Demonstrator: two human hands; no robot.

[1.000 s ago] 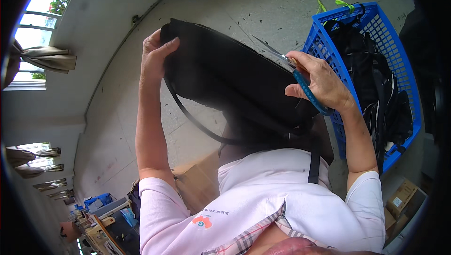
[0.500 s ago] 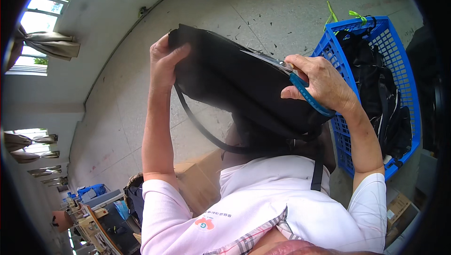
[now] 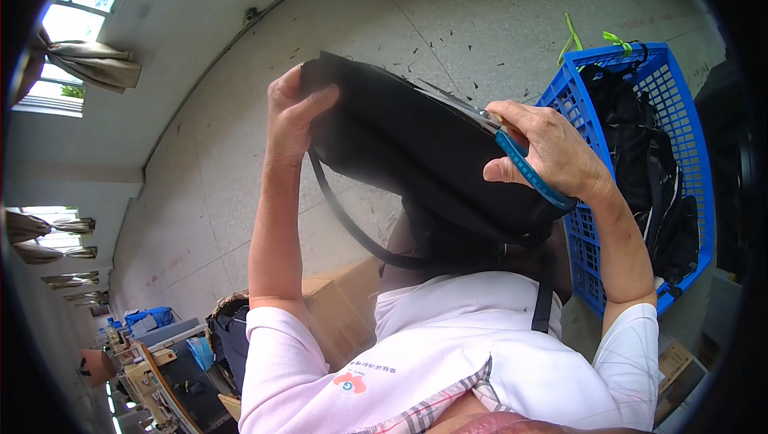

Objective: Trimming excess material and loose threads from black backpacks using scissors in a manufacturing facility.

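Note:
A black fabric bag (image 3: 384,134) with a thin strap (image 3: 346,214) hangs between my hands, its lower part against my lap. My left hand (image 3: 298,110) is closed on the bag's far left corner, thumb on the near side. In my right hand (image 3: 548,146) is a pair of scissors with blue-wrapped handles (image 3: 528,168), fingers around the loops. The blades (image 3: 460,104) point left along the bag's far edge and stand slightly apart there. Whether fabric lies between them is too fine to tell.
To my right stands a blue plastic basket (image 3: 582,102) holding black fabric items (image 3: 652,154), green ties at its far end. Dark scraps lie scattered on the floor (image 3: 448,18). A cardboard box (image 3: 340,294) is near my left elbow. A cluttered workbench (image 3: 172,370) stands at the lower left.
The scissor blades have parted a little along the bag's edge. Both hands and the bag appear slightly lower and farther right, as the whole view has shifted too.

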